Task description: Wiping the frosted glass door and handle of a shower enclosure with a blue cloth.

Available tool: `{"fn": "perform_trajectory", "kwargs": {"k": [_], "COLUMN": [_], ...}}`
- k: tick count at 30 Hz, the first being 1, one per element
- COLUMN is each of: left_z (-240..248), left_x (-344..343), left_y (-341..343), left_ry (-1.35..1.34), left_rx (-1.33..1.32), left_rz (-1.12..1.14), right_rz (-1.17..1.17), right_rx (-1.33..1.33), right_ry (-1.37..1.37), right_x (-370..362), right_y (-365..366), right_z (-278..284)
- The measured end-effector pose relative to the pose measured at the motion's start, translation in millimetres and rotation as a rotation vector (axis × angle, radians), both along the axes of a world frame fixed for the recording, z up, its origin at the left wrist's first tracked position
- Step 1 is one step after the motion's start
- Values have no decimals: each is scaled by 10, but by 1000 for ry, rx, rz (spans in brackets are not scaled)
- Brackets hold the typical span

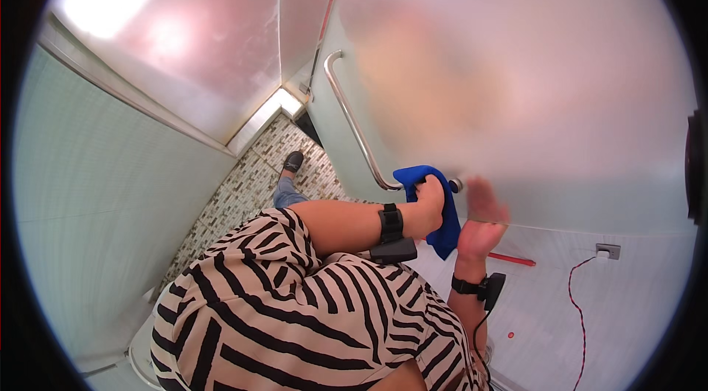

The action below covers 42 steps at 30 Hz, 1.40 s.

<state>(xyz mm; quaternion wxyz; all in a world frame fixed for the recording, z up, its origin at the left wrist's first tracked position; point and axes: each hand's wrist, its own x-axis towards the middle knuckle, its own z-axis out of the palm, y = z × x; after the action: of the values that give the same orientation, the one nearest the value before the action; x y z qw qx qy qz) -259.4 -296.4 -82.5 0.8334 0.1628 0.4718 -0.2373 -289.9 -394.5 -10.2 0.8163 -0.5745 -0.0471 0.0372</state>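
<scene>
- While the blue cloth (447, 238) is grasped in the curled fingers of the left hand (430, 206), a fold is left sticking out beyond the fingertips and a loose tail is hung just right of and below that hand.
- The metal handle (355, 125) is met by the cloth at its lower end, just left of the left hand; whether the metal is wrapped or only touched cannot be told. The remaining bar is set up and to the left, away from the fingers.
- The right hand (483, 225) is held unclenched, just right of the left one, and nothing is seen gripped. Its fingers are blurred by the frosted panel (560, 133), behind which they are placed; contact with the glass cannot be confirmed.
- Wiping seems to be in hand, so the cloth is best kept flat between fingers and metal, with the loose tail gathered.
- Even strokes should be drawn along the bar, and the joint with the glass should be covered.
- The round knob (456, 185), just right of the left hand, should not be snagged.
- Should the panel swing, it could be steadied by the right hand.
</scene>
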Motion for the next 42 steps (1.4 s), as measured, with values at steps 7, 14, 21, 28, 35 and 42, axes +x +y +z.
{"fn": "perform_trajectory", "kwargs": {"k": [7,14,21,28,35,42], "left_z": [84,260,271,-224,-628,-986], "left_x": [3,-43,-18,295,693,1363], "left_y": [21,17,96,373,587,1329], "left_ry": [50,89,128,-84,-246,-385], "left_rx": [-44,-140,-213,-45,339,726], "left_rz": [14,5,4,77,175,304], "right_rz": [-19,-27,-21,-50,-61,-56], "right_rx": [8,36,5,33,44,67], "right_ry": [-1,-1,-32,13,-4,-3], "right_x": [26,11,27,28,4,13], "right_y": [-24,-11,-27,1,-12,-25], "right_z": [-24,-44,-35,-27,-49,-65]}}
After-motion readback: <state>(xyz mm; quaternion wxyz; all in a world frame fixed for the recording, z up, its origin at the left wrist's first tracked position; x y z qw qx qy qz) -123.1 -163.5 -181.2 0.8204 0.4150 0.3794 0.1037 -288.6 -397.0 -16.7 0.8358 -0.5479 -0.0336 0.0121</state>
